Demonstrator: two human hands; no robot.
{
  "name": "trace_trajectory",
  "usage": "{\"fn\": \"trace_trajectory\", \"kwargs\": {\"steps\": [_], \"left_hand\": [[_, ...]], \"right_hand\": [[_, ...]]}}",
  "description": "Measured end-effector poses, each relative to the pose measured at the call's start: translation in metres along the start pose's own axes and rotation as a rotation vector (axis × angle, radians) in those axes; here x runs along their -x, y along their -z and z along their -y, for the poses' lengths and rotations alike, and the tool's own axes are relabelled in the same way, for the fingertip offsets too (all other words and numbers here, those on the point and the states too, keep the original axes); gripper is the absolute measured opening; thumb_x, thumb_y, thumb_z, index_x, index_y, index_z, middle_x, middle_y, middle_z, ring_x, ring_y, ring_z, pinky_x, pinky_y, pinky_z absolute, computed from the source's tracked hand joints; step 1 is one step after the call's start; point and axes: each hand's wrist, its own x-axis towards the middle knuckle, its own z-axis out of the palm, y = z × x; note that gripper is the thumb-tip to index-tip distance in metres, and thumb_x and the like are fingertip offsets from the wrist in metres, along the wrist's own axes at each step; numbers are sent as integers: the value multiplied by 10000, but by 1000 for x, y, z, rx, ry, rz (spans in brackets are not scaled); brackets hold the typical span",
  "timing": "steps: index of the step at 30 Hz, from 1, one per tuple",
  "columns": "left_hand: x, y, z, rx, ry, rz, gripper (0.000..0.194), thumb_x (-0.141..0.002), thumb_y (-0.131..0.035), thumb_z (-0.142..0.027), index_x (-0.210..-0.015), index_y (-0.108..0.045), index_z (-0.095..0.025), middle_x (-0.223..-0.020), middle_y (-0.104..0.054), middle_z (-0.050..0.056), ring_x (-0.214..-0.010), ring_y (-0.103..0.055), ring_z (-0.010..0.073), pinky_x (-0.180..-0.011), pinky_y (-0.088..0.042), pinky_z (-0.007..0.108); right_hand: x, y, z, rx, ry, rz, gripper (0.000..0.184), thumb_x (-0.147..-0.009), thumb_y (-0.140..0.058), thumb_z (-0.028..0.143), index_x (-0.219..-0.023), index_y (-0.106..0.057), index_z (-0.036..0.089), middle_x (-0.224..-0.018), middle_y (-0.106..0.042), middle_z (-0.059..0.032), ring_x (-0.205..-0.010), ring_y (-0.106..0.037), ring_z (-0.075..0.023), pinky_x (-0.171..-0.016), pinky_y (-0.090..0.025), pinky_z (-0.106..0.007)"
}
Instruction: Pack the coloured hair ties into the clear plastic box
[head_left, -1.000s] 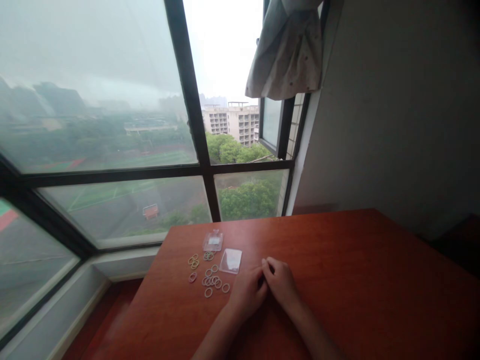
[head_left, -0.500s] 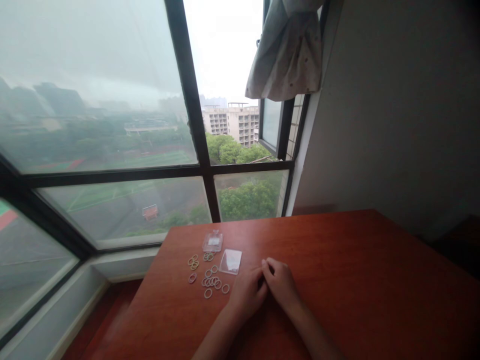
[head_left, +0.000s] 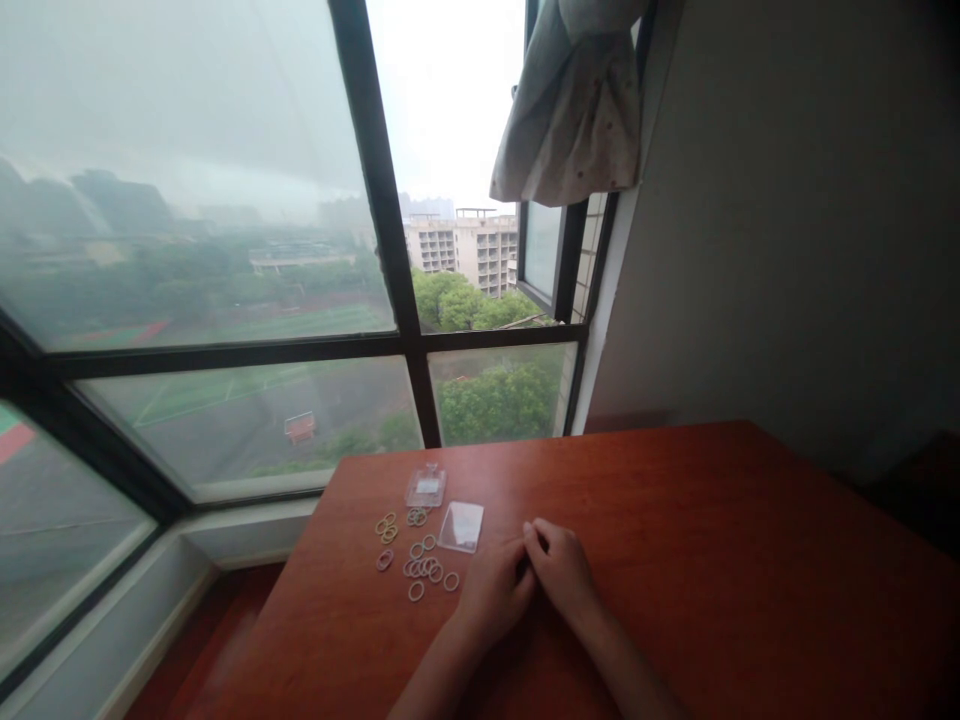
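My left hand (head_left: pixel 493 592) and my right hand (head_left: pixel 562 567) rest palm down on the red-brown wooden table (head_left: pixel 697 520), fingers bent and their tips meeting between them. Whether anything is pinched there is hidden. Just left of my left hand lie several small pale rubber rings (head_left: pixel 424 567), scattered flat on the wood. A clear flat square plastic piece (head_left: pixel 460 526) lies beyond my left hand's fingertips. A smaller clear plastic piece with a neck (head_left: pixel 426 487) lies further back near the table's far edge.
A large window with dark frames (head_left: pixel 384 240) runs behind and left of the table, with a low white sill (head_left: pixel 247 520). A bunched pale curtain (head_left: pixel 574 110) hangs at the top. A grey wall (head_left: pixel 787 220) stands along the table's far right side.
Both hands stay where they were, fingertips together. The view has dipped very slightly; nothing on the table has moved.
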Motion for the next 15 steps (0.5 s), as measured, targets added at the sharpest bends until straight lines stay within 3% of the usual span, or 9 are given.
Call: {"fn": "trace_trajectory", "kwargs": {"steps": [15], "left_hand": [[0,3,-3,10,-5,-4,219,-819,-466,-117,-921,-652,-174,-968,-718,68,-877,-653,199,-753,-461,262]], "right_hand": [[0,1,2,-34,-19,3,350,-908,-371,347,-598,-444,204,-602,-581,-6,-573,-507,-136,-567,-271,-257]]}}
